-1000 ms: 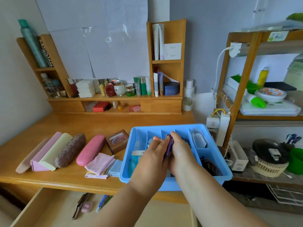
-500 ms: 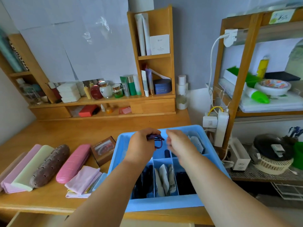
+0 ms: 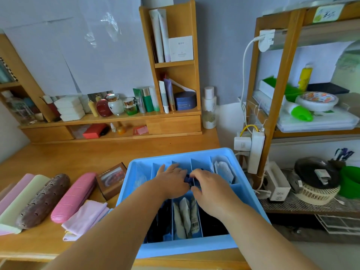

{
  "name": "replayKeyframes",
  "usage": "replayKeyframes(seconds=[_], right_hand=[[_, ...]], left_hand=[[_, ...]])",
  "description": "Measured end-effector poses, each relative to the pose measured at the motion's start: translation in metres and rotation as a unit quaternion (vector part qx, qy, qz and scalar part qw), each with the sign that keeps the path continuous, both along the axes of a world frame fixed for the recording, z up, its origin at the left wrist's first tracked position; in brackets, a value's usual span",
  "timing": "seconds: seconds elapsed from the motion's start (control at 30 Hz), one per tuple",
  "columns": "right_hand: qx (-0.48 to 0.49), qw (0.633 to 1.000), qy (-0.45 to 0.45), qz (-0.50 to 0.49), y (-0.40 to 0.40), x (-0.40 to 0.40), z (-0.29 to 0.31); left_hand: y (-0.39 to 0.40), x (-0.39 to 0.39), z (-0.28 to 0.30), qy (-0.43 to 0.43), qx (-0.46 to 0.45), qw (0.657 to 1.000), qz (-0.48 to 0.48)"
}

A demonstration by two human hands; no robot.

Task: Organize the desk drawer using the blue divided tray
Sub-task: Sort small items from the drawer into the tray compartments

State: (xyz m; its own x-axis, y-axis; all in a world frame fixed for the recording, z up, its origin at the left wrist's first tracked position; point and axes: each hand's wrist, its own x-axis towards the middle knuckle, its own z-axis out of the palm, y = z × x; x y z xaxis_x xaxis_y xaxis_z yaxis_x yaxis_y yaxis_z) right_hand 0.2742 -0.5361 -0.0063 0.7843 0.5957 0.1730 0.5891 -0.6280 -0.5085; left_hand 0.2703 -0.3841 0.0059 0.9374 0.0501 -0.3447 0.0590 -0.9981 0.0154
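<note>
The blue divided tray (image 3: 247, 193) sits on the wooden desk at the front right edge. Both hands are down inside its middle compartments. My left hand (image 3: 171, 181) and my right hand (image 3: 207, 184) meet over a small dark blue-purple item (image 3: 188, 179), each pinching one side of it. The near compartments hold dark items and pale packets (image 3: 185, 219). White packets (image 3: 224, 169) stand in the far right compartment. The drawer is out of view.
Left of the tray lie a brown box (image 3: 112, 179), a pink case (image 3: 73, 198), a brown dotted case (image 3: 43, 200), pastel cases (image 3: 21, 199) and folded pink cloths (image 3: 83, 219). A shelf of cosmetics (image 3: 116, 108) runs along the back. A wooden rack (image 3: 272, 106) with a power strip (image 3: 256, 151) stands right.
Both hands have gone down from above the tray into its middle compartments, carrying the small dark item with them. The camera has moved closer to the tray.
</note>
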Motion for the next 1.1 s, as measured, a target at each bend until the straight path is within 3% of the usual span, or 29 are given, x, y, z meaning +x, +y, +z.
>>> replayKeyframes(seconds=[0.2,0.33,0.57,0.77,0.87,1.0,1.1], right_hand=[[-0.037,0.996,-0.042,0.068,0.002,0.002,0.006],[-0.147,0.984,-0.067,0.07,0.006,0.0,0.002],[-0.214,0.97,-0.095,0.071,0.015,0.001,0.009],[-0.168,0.981,-0.072,0.062,0.019,0.004,0.007],[-0.14,0.983,-0.107,0.058,0.019,0.003,0.002],[-0.101,0.977,-0.179,0.058,0.02,0.0,0.002],[-0.041,0.985,-0.162,0.03,0.02,0.0,0.002]], left_hand=[[0.005,-0.007,0.006,0.005,-0.067,0.998,-0.015],[0.022,-0.026,0.017,-0.115,-0.155,0.981,0.001],[0.032,-0.049,0.017,-0.23,-0.145,0.962,-0.005],[0.018,-0.035,0.015,-0.284,-0.199,0.936,0.068],[0.0,-0.025,0.012,-0.255,-0.194,0.945,0.071],[-0.006,-0.021,0.005,-0.191,-0.097,0.977,0.016],[0.009,-0.028,-0.003,-0.184,-0.044,0.981,-0.042]])
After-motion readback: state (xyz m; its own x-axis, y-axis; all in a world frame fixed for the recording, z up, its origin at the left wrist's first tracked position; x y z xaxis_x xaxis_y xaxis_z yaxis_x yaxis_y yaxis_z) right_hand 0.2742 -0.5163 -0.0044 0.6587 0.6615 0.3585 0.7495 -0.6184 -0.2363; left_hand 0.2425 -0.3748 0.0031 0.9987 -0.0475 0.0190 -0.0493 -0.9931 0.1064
